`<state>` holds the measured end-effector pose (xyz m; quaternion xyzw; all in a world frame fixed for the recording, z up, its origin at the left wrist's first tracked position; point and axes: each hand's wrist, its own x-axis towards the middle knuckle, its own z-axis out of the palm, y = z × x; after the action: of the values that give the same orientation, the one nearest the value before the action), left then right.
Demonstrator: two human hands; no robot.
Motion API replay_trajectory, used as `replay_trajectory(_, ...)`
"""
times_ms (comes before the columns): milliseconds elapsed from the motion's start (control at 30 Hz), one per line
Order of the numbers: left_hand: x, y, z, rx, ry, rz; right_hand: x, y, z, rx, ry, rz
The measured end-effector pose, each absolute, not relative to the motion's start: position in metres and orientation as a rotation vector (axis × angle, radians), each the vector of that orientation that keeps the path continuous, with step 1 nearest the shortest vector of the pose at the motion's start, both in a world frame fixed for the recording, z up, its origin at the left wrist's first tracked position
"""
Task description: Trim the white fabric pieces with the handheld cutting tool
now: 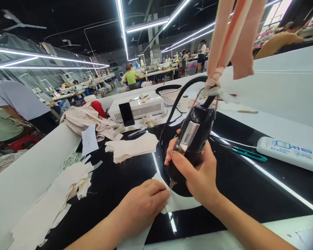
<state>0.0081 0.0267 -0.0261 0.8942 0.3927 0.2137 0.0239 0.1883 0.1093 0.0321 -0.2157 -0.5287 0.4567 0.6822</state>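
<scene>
My right hand (198, 173) is closed around a black corded electric hand tool (195, 128) with a metal plate on its side. The tool stands upright, its lower end over a white cloth piece (182, 204). Its exact kind is unclear. Knotted pink cloth strips (224, 41) hang down to the tool's top, where the black cord comes out. Left of the tool, my left hand (148, 199) presses on the cloth with its fingers bent and together. Part of the cloth is hidden under that hand.
Stacked cloth pieces (131, 147) lie ahead, with more (54, 198) at left. A phone (126, 114) leans on a vented white box (137, 107). Green thread snips (250, 154) and a white bottle (292, 151) lie at right. Low white walls edge the table. Other people sit beyond.
</scene>
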Motion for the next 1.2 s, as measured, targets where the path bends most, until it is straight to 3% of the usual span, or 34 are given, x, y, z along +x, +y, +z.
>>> replay_trajectory(1200,0.026,0.016,-0.024,2.777,1.216,0.693,0.231,0.090,0.034,-0.624,-1.254,0.907)
